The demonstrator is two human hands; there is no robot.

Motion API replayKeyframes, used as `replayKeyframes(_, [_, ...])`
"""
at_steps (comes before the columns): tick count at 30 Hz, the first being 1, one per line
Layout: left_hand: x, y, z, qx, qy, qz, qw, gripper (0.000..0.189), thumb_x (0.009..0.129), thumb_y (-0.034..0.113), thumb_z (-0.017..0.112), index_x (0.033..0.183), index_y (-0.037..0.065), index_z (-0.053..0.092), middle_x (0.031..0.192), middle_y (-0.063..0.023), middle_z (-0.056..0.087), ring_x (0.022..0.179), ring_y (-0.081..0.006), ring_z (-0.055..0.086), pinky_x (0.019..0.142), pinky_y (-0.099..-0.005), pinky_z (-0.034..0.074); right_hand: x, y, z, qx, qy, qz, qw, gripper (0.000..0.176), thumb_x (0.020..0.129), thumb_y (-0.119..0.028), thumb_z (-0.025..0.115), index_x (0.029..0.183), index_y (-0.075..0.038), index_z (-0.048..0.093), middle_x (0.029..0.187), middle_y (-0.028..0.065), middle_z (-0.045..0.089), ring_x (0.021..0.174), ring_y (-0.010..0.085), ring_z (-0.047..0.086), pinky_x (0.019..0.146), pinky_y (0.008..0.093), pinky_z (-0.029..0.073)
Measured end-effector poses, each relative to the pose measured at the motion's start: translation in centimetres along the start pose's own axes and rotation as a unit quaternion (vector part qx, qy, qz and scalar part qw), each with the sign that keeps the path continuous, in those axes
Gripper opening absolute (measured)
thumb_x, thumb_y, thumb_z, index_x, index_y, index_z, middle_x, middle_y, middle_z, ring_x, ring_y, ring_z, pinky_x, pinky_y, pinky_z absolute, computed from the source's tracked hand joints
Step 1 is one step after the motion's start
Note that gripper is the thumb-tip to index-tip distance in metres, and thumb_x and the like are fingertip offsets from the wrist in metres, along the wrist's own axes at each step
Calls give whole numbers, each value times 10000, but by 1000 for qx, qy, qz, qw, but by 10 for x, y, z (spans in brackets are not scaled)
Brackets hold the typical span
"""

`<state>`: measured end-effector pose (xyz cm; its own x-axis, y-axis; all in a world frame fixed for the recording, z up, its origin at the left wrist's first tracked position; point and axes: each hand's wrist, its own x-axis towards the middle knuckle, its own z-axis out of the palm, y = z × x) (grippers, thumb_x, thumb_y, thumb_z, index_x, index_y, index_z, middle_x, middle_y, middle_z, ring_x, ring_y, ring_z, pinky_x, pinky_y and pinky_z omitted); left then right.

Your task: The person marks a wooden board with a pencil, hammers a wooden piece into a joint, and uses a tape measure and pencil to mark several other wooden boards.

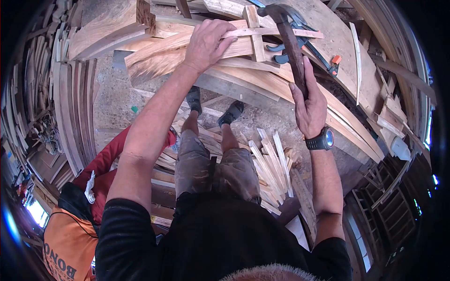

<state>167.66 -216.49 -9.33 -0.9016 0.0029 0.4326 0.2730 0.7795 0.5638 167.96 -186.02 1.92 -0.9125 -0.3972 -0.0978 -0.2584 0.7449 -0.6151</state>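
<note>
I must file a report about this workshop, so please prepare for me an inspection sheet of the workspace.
Surface: broad planks lie side by side under the work, covering much of it.
Job's things: a thin strip crosses a short board; a hammer is in use.
Clutter: loose offcuts beside the legs; a clamp-like tool with an orange part near the planks.
Hands: left hand has its fingers on the strip's end; right hand grips the hammer's handle.
Cables: no power cable made out; a thin dark line crosses an orange garment, cord or seam unclear.
Surroundings: curved boards stacked at image left; apparently a co-worker at lower left.
</note>
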Motion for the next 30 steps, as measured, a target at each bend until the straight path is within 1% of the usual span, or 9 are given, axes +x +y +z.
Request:
replayKeyframes(4, [0,-5,1,4,-10,-10,1000,258,949,256,720,1120,62,706,1090,-80,713,1005,-300,638,910,-421,493,-1,10,-3,16,19,-5,1000,696,1008,-244,646,1634,-256,342,1209,229,724,1026,359,741,858,425,571])
replayKeyframes(9, [6,-10,-4,-62,-49,-70,994,276,963,262,712,1126,40,719,1110,-98,731,1019,-289,656,899,-397,523,-4,13,-1,33,33,-3,999,683,1017,-245,639,1633,-257,345,1257,231,708,1073,346,734,870,423,568])
replayKeyframes(13, [5,-8,-4,-50,-44,-56,996,265,963,257,714,1124,46,719,1099,-86,727,1000,-286,653,898,-398,518,-5,5,1,24,17,-7,1000,683,1004,-231,656,1622,-258,367,1271,214,705,1064,352,732,873,417,579])
replayKeyframes(15, [2,-6,-3,-14,-30,-16,999,250,959,246,720,1114,50,715,1080,-83,718,978,-286,648,893,-404,511,-4,4,2,14,8,-14,1000,684,998,-224,662,1618,-259,375,1276,203,705,1052,351,734,868,413,585])
replayKeyframes(18, [2,-6,-2,-5,-23,3,1000,238,950,236,728,1101,53,710,1067,-81,710,970,-290,641,890,-410,503,-1,1,4,-19,-5,-63,998,676,994,-202,660,1609,-270,389,1256,159,711,997,324,739,820,405,593])
replayKeyframes(22, [2,-4,-2,-5,-24,6,1000,237,941,233,733,1097,56,705,1068,-82,710,973,-295,640,890,-416,499,-1,-6,4,0,-5,-67,998,676,992,-196,659,1608,-271,391,1205,158,719,977,322,737,805,412,589])
replayKeyframes(24, [1,-3,-1,5,-16,10,1000,238,937,233,736,1098,61,703,1070,-77,710,980,-296,641,894,-420,498,0,-5,4,-50,-51,-54,996,682,988,-191,661,1609,-265,389,1178,155,721,956,320,734,794,416,586])
replayKeyframes(28, [0,-2,-2,12,-30,3,999,250,931,237,742,1104,63,695,1074,-79,708,992,-296,642,903,-423,497,3,-3,3,-77,-84,-34,993,673,987,-193,663,1603,-257,400,1177,153,723,944,320,733,791,419,585])
replayKeyframes(30, [-1,0,-1,2,-17,0,1000,260,924,236,749,1107,62,687,1080,-83,707,1005,-299,641,911,-425,494,2,-8,3,-22,-9,-76,997,661,986,-193,665,1595,-252,416,1169,149,726,942,317,732,789,415,584])
